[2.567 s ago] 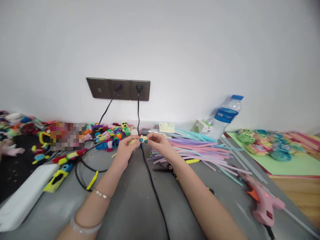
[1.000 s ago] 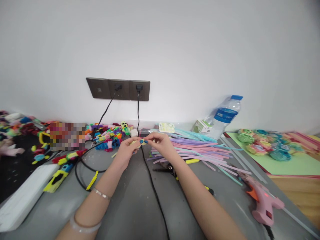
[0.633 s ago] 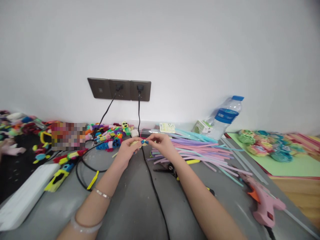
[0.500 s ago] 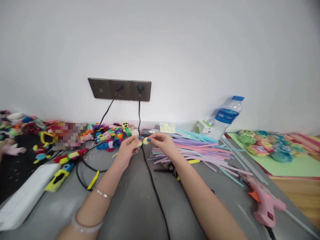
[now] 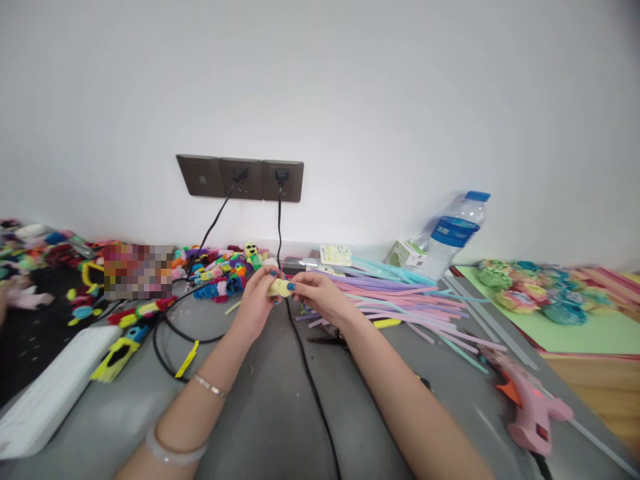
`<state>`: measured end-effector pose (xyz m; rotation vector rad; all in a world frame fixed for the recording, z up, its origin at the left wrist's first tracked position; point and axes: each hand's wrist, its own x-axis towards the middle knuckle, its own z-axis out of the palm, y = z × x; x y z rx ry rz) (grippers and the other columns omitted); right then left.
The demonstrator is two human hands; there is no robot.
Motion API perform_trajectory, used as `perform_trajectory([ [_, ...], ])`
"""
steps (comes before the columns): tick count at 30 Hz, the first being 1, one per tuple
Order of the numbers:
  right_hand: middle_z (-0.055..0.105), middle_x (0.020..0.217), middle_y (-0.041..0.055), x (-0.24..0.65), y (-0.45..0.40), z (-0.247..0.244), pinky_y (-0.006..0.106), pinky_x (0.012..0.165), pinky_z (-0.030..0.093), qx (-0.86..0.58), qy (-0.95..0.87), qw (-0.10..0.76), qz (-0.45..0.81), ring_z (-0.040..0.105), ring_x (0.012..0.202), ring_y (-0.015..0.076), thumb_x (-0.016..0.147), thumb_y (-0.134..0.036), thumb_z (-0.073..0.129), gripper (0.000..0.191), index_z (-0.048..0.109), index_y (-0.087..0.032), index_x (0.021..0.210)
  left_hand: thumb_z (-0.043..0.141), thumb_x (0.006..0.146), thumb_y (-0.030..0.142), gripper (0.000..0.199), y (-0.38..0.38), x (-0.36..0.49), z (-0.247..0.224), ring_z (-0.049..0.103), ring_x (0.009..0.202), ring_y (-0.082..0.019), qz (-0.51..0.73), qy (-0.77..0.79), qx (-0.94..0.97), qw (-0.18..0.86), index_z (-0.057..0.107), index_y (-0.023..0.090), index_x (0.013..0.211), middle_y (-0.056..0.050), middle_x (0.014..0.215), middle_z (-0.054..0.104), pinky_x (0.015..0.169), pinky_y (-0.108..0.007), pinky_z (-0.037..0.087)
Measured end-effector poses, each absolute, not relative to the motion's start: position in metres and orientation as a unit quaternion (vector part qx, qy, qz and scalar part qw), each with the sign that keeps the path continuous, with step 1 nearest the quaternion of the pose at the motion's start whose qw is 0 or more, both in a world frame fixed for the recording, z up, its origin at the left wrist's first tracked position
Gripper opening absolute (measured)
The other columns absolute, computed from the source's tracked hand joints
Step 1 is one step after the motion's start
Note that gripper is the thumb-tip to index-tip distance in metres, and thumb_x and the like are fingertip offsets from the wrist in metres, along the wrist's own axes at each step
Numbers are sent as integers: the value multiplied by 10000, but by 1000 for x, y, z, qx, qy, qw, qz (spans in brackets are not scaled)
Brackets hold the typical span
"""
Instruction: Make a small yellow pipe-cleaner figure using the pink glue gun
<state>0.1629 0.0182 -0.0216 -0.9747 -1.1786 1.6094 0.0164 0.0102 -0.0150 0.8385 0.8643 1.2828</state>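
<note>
A small pale yellow pipe-cleaner piece [image 5: 280,288], coiled and rounded at its right end, is held above the grey table between both hands. My left hand [image 5: 255,303] is closed around its left part, hiding some of it. My right hand [image 5: 323,297] pinches the rounded end between thumb and fingertips. Just beneath my right wrist lie dark-jawed pliers [image 5: 326,339] with a yellow handle, partly covered by the arm. Pastel pipe cleaners [image 5: 400,303] are spread right of my right hand. Colourful fuzzy figures [image 5: 220,288] lie left of my left hand.
A pink glue gun [image 5: 533,407] lies at the right. Behind it are a water bottle [image 5: 453,233] and green paper [image 5: 575,337] with crinkled flowers. A black cable [image 5: 310,380] crosses the table below my hands. A white power strip [image 5: 60,387] lies left. Another person's hand shows at the far left edge.
My hands have come closer together and slightly lower. The rounded yellow end in my right fingers now sits against the yellow piece in my left hand.
</note>
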Motion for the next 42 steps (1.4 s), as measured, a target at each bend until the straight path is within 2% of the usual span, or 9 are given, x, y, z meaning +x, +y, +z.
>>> perform_trajectory([
  [5,580,540,-39,163,18,-21,236,528,280,-392,-486,438,647,472,524,88,550,-490,846,398,639,-174,675,605,699,257,116,10,15,-17,466,587,-87,555,386,416,608,564,201,793,30,758,535,491,-195,359],
  [13,581,568,-45,164,16,-21,233,523,275,-381,-494,440,646,498,542,99,557,-501,842,417,597,-194,696,632,743,312,129,9,13,-17,458,579,-95,539,398,466,577,583,209,802,26,751,531,492,-203,350],
  [21,577,576,-47,166,17,-21,228,513,255,-372,-501,441,645,516,552,99,607,-482,822,388,572,-197,695,696,746,475,315,10,12,-21,440,546,-93,513,384,481,599,568,194,807,35,659,495,474,-205,330],
  [25,566,556,-53,166,16,-20,229,514,258,-368,-496,443,650,525,542,101,601,-477,828,398,560,-198,692,789,678,413,355,11,12,-24,455,556,-80,493,381,508,595,553,192,823,46,673,513,487,-192,334],
  [33,588,583,-48,164,14,-16,225,520,285,-356,-466,436,682,539,548,100,569,-473,854,429,552,-195,698,742,728,474,360,10,11,-22,475,554,-80,498,344,481,634,539,183,790,39,652,512,492,-190,340],
  [38,584,583,-49,164,15,-18,220,520,280,-343,-449,428,705,541,551,98,544,-451,877,456,546,-191,721,800,687,386,358,9,10,-23,470,542,-70,489,350,509,616,542,186,836,50,655,527,482,-178,318],
  [42,595,627,-40,163,16,-20,228,538,308,-330,-457,437,701,540,564,102,578,-469,862,453,539,-198,743,815,659,381,370,8,13,-18,496,560,-76,497,342,474,641,536,178,795,41,662,547,485,-178,332],
])
